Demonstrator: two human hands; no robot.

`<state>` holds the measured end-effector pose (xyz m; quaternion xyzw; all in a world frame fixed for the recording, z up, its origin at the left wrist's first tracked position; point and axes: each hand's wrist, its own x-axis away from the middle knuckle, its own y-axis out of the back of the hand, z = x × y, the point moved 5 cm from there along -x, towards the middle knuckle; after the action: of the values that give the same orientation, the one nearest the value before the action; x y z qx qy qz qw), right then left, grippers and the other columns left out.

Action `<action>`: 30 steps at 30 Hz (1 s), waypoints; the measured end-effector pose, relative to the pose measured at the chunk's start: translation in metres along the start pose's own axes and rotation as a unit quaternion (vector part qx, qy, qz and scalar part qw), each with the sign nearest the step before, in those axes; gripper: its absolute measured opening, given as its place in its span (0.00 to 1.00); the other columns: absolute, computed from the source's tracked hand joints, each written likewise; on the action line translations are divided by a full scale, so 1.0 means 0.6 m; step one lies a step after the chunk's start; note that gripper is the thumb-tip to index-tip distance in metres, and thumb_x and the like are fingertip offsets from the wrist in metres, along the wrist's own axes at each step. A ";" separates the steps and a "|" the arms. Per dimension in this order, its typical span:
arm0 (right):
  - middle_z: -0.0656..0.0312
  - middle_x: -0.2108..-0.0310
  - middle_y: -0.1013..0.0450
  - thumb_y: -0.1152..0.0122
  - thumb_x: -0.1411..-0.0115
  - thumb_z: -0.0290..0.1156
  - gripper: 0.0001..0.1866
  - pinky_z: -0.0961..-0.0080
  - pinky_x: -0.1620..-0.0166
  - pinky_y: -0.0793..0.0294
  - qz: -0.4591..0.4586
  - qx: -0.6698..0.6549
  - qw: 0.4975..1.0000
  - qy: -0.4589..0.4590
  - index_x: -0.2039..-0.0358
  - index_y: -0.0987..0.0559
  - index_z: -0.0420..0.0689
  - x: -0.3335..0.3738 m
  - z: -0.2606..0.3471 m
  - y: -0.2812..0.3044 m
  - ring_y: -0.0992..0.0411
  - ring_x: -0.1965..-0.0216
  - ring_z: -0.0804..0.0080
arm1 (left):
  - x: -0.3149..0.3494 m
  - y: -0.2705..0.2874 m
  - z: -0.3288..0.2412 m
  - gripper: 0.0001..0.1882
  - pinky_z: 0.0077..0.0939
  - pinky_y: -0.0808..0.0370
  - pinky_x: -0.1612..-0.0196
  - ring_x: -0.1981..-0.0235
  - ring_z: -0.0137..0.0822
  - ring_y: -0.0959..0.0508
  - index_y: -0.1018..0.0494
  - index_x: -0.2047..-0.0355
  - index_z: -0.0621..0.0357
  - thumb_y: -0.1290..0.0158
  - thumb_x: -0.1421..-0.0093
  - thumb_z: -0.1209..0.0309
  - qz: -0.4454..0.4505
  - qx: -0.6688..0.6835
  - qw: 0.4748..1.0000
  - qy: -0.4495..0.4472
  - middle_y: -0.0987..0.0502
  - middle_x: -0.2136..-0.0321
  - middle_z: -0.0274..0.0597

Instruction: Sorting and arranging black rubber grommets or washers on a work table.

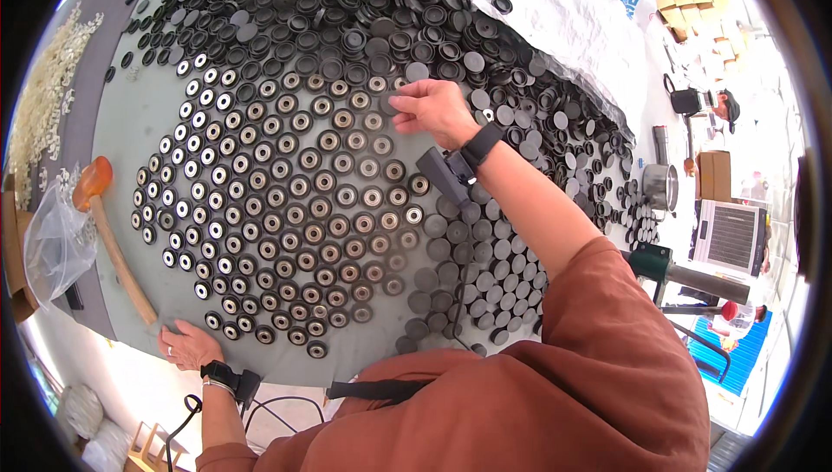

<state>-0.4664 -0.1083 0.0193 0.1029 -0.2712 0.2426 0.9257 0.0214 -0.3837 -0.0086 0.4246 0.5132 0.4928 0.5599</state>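
My right hand (pixel 433 113) reaches over the far part of the grey table (pixel 130 147), fingers drawn together above the rows. What they hold, if anything, I cannot make out. Beneath and to its left lie many black rollers with metal bearing centres (pixel 251 182), spread flat in loose rows. Just beyond it begins a dense pile of black round caps (pixel 303 26). At the table's near left edge rests my left hand (pixel 189 346), its fingers apart and empty, close to the handle end of a mallet (pixel 119 255) with an orange head.
More grey caps (pixel 498 277) cover the table right of the rollers. A white plastic sack (pixel 563 13) lies at the far right. On the left are a clear plastic bag (pixel 61 234) and a heap of small whitish parts (pixel 52 82). A metal pot (pixel 660 186) stands at right.
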 end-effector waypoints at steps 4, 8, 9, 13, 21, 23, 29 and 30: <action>0.56 0.72 0.29 0.38 0.50 0.24 0.14 0.76 0.74 0.22 -0.041 0.045 0.998 -0.032 0.66 0.30 0.30 -0.004 0.005 -0.001 0.27 0.76 0.71 | 0.000 -0.001 0.005 0.25 0.43 0.44 0.48 0.48 0.45 0.40 0.39 0.48 0.52 0.62 0.41 0.52 -0.005 0.001 1.000 -0.007 0.43 0.45 0.35; 0.57 0.79 0.29 0.34 0.52 0.29 0.15 0.77 0.78 0.23 -0.026 0.137 0.990 -0.029 0.72 0.28 0.32 -0.008 0.020 0.002 0.28 0.81 0.72 | -0.001 0.001 0.003 0.25 0.43 0.44 0.48 0.48 0.44 0.40 0.39 0.48 0.53 0.62 0.41 0.52 0.004 -0.003 1.000 -0.007 0.43 0.45 0.35; 0.59 0.82 0.29 0.33 0.53 0.31 0.16 0.77 0.79 0.24 -0.022 0.181 0.983 -0.031 0.74 0.28 0.33 -0.008 0.026 0.006 0.29 0.83 0.73 | 0.000 0.002 0.000 0.25 0.43 0.45 0.48 0.47 0.44 0.40 0.39 0.48 0.54 0.62 0.41 0.52 0.007 -0.001 1.000 -0.004 0.43 0.45 0.35; 0.57 0.84 0.28 0.31 0.56 0.33 0.16 0.76 0.80 0.23 -0.029 0.192 0.980 -0.052 0.81 0.26 0.34 0.000 0.023 0.015 0.28 0.84 0.73 | 0.002 0.013 -0.002 0.25 0.43 0.45 0.47 0.47 0.44 0.41 0.39 0.48 0.54 0.62 0.41 0.53 0.018 -0.002 1.000 0.003 0.43 0.44 0.35; 0.51 0.70 0.25 0.39 0.55 0.37 0.13 0.65 0.58 0.29 -0.013 0.412 0.862 0.295 0.69 0.21 0.44 0.023 0.041 -0.003 0.27 0.64 0.53 | 0.001 0.005 -0.007 0.25 0.42 0.45 0.47 0.46 0.43 0.42 0.39 0.48 0.53 0.62 0.41 0.52 0.014 0.000 1.000 0.001 0.44 0.44 0.34; 0.51 0.72 0.26 0.39 0.55 0.36 0.13 0.64 0.60 0.28 0.042 0.565 0.783 0.256 0.69 0.21 0.44 0.034 0.032 0.008 0.27 0.66 0.53 | -0.001 0.003 -0.003 0.25 0.42 0.45 0.47 0.46 0.43 0.42 0.39 0.48 0.53 0.62 0.41 0.52 0.015 -0.002 1.000 0.001 0.44 0.44 0.34; 0.48 0.78 0.28 0.47 0.50 0.35 0.11 0.62 0.68 0.28 -0.003 0.565 0.764 0.312 0.69 0.21 0.45 0.034 0.056 0.011 0.28 0.73 0.51 | 0.000 0.004 -0.003 0.24 0.42 0.44 0.48 0.47 0.43 0.41 0.39 0.49 0.52 0.63 0.40 0.52 0.004 -0.007 1.000 0.003 0.43 0.45 0.34; 0.48 0.78 0.28 0.49 0.49 0.33 0.10 0.60 0.69 0.29 -0.023 0.563 0.758 0.327 0.69 0.22 0.45 0.026 0.061 -0.001 0.29 0.74 0.50 | -0.001 0.003 -0.004 0.24 0.42 0.44 0.48 0.47 0.43 0.41 0.39 0.49 0.52 0.63 0.40 0.52 0.004 0.002 1.000 -0.002 0.43 0.44 0.34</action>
<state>-0.4711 -0.1146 0.0581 0.5267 0.2358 0.3490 0.7384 0.0189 -0.3840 -0.0071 0.4286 0.5114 0.4934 0.5580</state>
